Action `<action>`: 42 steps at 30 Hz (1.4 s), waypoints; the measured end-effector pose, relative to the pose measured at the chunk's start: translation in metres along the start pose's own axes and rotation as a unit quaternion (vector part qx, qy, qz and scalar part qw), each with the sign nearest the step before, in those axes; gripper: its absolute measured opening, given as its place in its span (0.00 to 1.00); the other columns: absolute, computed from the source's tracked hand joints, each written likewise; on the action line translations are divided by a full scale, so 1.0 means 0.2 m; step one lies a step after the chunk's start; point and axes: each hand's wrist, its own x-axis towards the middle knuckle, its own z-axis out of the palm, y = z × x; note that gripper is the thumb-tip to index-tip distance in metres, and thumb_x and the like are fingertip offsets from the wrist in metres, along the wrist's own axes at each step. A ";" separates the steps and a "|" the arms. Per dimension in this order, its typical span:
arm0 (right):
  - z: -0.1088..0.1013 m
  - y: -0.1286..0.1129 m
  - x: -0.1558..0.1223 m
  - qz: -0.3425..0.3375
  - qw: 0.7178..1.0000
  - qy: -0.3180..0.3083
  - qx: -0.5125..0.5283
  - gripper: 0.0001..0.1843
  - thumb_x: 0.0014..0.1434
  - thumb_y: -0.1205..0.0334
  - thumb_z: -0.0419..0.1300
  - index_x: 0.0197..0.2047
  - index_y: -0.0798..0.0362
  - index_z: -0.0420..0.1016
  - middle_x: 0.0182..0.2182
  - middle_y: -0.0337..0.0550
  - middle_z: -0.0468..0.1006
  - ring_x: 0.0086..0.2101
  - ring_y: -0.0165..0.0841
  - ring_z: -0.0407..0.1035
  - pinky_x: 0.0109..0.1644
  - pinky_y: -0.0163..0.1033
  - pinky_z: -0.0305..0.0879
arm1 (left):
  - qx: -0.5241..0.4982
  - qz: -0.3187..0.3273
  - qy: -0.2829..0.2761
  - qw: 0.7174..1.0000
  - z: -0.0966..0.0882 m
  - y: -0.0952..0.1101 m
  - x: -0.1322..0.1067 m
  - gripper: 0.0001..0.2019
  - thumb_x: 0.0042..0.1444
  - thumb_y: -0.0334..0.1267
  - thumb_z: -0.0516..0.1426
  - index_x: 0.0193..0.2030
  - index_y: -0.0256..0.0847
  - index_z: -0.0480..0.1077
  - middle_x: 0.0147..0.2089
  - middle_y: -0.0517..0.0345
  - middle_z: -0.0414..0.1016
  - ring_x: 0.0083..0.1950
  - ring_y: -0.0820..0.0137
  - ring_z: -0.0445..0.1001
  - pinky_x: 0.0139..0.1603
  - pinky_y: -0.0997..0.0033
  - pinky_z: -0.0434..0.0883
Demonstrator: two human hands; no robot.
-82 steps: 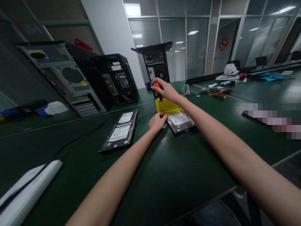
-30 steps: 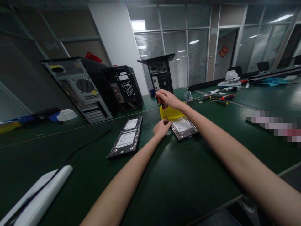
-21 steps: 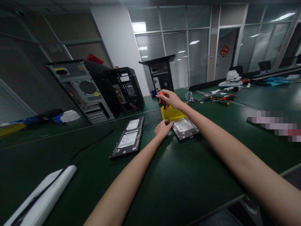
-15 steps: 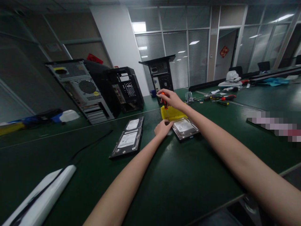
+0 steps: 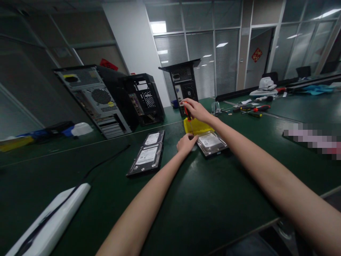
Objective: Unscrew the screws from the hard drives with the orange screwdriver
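My right hand (image 5: pixel 196 109) is closed around the red and black handle of a screwdriver (image 5: pixel 188 113), whose shaft points down. Its lower end comes close to the fingers of my left hand (image 5: pixel 185 143). That hand rests low, fingers curled together, at the left edge of a hard drive (image 5: pixel 211 143); whatever they pinch is too small and hidden to make out. The drive lies flat with its white label up. Right behind it sits a yellow tray (image 5: pixel 198 126). To the left, two more hard drives (image 5: pixel 147 156) lie end to end, labels up.
Computer cases (image 5: pixel 106 99) stand at the back left, another case (image 5: pixel 183 80) behind my hands. Hand tools (image 5: pixel 255 109) and a clear plastic piece (image 5: pixel 216 107) lie back right. At front left is a white slab (image 5: pixel 53 220) with a black cable across it.
The whole view has shifted slightly, so things appear a little further right. My hands keep the same pose, with the screwdriver still upright in the right one.
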 end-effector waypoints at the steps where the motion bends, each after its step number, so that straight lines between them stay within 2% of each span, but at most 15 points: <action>1: 0.00 0.00 0.00 -0.004 1.000 0.001 0.002 0.20 0.65 0.50 0.46 0.48 0.54 0.71 0.38 0.44 0.74 0.36 0.32 0.68 0.44 0.36 0.63 | -0.002 0.000 -0.001 1.000 0.00 0.00 0.00 0.24 0.55 0.59 0.51 0.49 0.46 0.73 0.52 0.57 0.77 0.52 0.59 0.74 0.49 0.65 0.68; 5: 0.00 0.01 0.01 -0.010 1.000 0.012 0.010 0.18 0.63 0.50 0.51 0.44 0.55 0.71 0.37 0.42 0.75 0.34 0.30 0.68 0.39 0.33 0.64 | -0.006 0.001 -0.001 1.000 0.00 0.00 0.00 0.24 0.55 0.59 0.51 0.49 0.46 0.72 0.51 0.57 0.77 0.52 0.59 0.74 0.48 0.65 0.68; 9: 0.00 0.02 0.02 0.005 0.999 -0.022 0.042 0.17 0.62 0.51 0.51 0.46 0.55 0.69 0.30 0.39 0.75 0.28 0.28 0.68 0.33 0.31 0.63 | -0.002 0.002 0.000 1.000 -0.01 0.01 -0.01 0.24 0.55 0.59 0.51 0.50 0.45 0.72 0.51 0.56 0.77 0.52 0.59 0.74 0.49 0.65 0.68; 16: 0.00 0.03 0.02 -0.018 0.999 0.000 -0.028 0.19 0.63 0.54 0.50 0.55 0.50 0.67 0.28 0.38 0.74 0.31 0.32 0.69 0.39 0.36 0.63 | 0.002 0.000 0.005 1.000 0.00 0.01 0.00 0.24 0.55 0.58 0.51 0.48 0.45 0.73 0.50 0.55 0.77 0.52 0.59 0.74 0.48 0.66 0.68; 24: 0.00 0.05 0.03 -0.029 0.999 0.010 -0.030 0.16 0.62 0.52 0.52 0.43 0.55 0.71 0.29 0.38 0.73 0.31 0.31 0.68 0.40 0.35 0.61 | 0.004 -0.001 0.004 1.000 -0.01 0.01 -0.01 0.23 0.55 0.58 0.51 0.48 0.45 0.73 0.51 0.55 0.77 0.52 0.59 0.74 0.48 0.66 0.68; 31: -0.01 0.03 0.03 -0.004 1.000 0.012 -0.027 0.19 0.64 0.49 0.48 0.44 0.54 0.71 0.29 0.39 0.72 0.31 0.30 0.67 0.41 0.36 0.63 | 0.009 -0.001 0.003 1.000 -0.01 0.02 0.00 0.24 0.55 0.59 0.51 0.49 0.46 0.72 0.52 0.56 0.77 0.53 0.58 0.73 0.49 0.65 0.68; 34: -0.03 0.00 0.02 0.016 1.000 0.007 -0.011 0.23 0.67 0.50 0.42 0.46 0.54 0.71 0.32 0.42 0.73 0.34 0.31 0.68 0.43 0.36 0.64 | 0.013 -0.008 0.003 1.000 0.00 0.01 0.01 0.24 0.55 0.59 0.51 0.49 0.46 0.72 0.52 0.55 0.76 0.53 0.58 0.73 0.49 0.65 0.68; 37: -0.05 -0.01 0.03 0.024 1.000 0.005 -0.009 0.22 0.67 0.52 0.42 0.47 0.54 0.72 0.35 0.44 0.73 0.37 0.31 0.69 0.44 0.35 0.65 | 0.015 -0.006 0.004 1.000 -0.01 0.01 0.02 0.25 0.55 0.60 0.50 0.50 0.47 0.72 0.53 0.56 0.76 0.53 0.59 0.73 0.49 0.66 0.68; 42: -0.07 0.00 0.04 0.027 0.999 -0.022 -0.008 0.21 0.64 0.48 0.47 0.46 0.54 0.71 0.32 0.40 0.73 0.25 0.26 0.66 0.36 0.33 0.66 | 0.021 -0.020 0.004 1.000 -0.02 0.02 0.03 0.25 0.55 0.61 0.50 0.50 0.48 0.72 0.53 0.55 0.76 0.54 0.58 0.73 0.49 0.66 0.68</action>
